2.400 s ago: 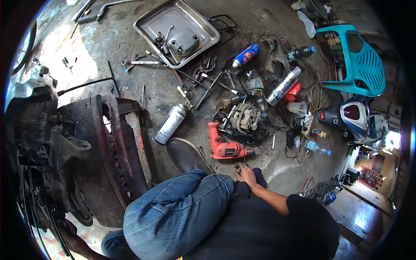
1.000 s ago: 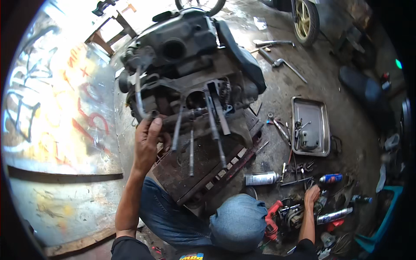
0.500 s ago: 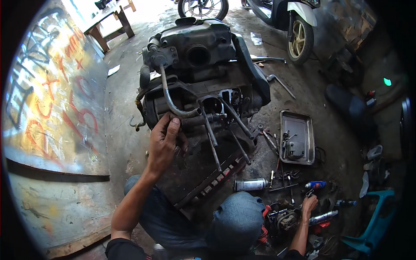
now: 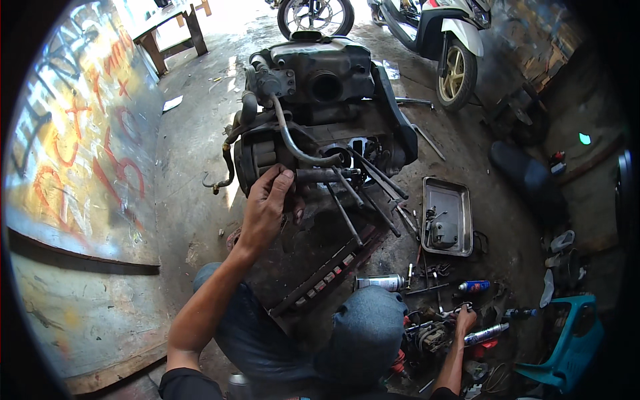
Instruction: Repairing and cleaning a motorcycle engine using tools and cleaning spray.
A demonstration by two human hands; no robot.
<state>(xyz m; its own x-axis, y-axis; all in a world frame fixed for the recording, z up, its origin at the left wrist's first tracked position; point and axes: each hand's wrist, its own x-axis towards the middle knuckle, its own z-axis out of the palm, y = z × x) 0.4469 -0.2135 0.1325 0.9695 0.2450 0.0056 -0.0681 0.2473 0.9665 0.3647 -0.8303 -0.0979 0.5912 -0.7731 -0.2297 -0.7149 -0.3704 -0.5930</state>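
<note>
A motorcycle engine [image 4: 320,133] stands on the floor in front of me, with a bent metal pipe [image 4: 288,137] on its near side and several long studs [image 4: 347,215] sticking out towards me. My left hand [image 4: 267,210] is closed, thumb and forefinger pinched at the left end of a dark cylindrical part [image 4: 317,176] lying along the engine; the fingertips are partly hidden. Low at the right, my right hand [image 4: 467,320] has its fingers curled round a small metal thing over a cluster of greasy parts [image 4: 430,333]. What it holds is too small to name.
A metal tray [image 4: 448,217] with parts lies right of the engine. Spray cans [image 4: 380,283] and tools [image 4: 437,288] lie nearer me, a teal plastic stool [image 4: 567,340] at far right. A painted panel [image 4: 93,153] stands at left; a parked scooter [image 4: 453,60] is behind.
The view has shifted, so the engine appears farther right. My left hand stays by the dark cylindrical part. My right hand has shifted slightly over the small parts.
</note>
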